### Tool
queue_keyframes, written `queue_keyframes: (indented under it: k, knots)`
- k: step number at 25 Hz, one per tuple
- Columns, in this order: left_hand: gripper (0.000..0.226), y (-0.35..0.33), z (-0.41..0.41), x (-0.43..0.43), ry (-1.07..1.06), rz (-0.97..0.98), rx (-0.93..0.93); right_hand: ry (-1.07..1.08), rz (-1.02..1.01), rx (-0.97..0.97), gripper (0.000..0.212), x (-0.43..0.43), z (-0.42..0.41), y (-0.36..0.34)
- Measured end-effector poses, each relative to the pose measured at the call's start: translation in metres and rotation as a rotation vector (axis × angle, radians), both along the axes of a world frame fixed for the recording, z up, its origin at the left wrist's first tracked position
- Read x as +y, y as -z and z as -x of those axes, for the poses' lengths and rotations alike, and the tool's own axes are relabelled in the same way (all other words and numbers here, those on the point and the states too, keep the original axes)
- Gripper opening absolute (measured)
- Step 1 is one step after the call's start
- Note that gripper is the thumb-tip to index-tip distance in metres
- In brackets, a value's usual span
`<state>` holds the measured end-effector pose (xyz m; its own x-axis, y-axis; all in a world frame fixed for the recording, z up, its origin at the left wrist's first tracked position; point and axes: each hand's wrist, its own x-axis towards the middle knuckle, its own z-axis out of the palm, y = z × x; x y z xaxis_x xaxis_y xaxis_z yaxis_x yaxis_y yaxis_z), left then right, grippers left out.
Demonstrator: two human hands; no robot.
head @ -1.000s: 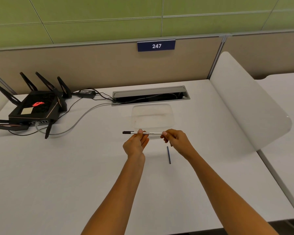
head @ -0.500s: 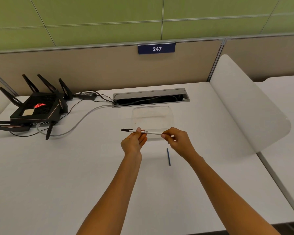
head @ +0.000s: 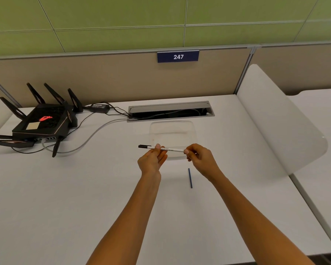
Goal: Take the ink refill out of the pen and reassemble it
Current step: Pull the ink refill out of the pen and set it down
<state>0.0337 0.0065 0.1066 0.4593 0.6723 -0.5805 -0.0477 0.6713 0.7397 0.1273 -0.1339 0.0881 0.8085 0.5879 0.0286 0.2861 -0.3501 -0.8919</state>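
A white pen (head: pixel 172 149) with a black cap at its left end is held level above the desk. My left hand (head: pixel 151 161) pinches the barrel just right of the black cap. My right hand (head: pixel 200 159) grips the pen's right end with its fingertips. A thin dark blue stick (head: pixel 190 177), possibly the ink refill, lies on the white desk just below my right hand, apart from both hands.
A clear plastic tray (head: pixel 172 131) sits behind the pen. A black router (head: pixel 40 123) with antennas and cables stands at the back left. A cable slot (head: pixel 170 110) opens at the back. A white divider panel (head: pixel 281 129) bounds the desk's right side.
Both hands stay on the pen in nearly the same spot. The pen's left end sits slightly higher than a second ago. The blue stick has not moved.
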Motion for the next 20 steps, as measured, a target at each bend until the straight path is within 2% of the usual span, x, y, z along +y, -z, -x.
queue_keyframes:
  k: [4,8,11,15,20]
  knots:
    - [0.023,0.000,0.000,0.001,-0.006,-0.001,0.001,0.027,-0.053,0.038,0.003,0.001,0.001,0.001]
    - [0.024,0.001,-0.001,0.002,-0.006,-0.001,-0.001,-0.003,-0.007,0.096,0.031,0.003,-0.001,-0.004]
    - [0.023,0.000,-0.001,0.001,-0.007,-0.004,-0.003,0.001,0.023,0.077,0.027,0.005,-0.001,-0.003]
    - [0.022,-0.001,-0.002,0.003,-0.012,-0.008,-0.004,0.044,-0.040,0.033,0.004,0.006,0.002,-0.002]
    - [0.022,-0.002,-0.001,0.005,-0.015,-0.005,-0.023,0.026,-0.021,0.094,0.024,0.006,0.001,-0.010]
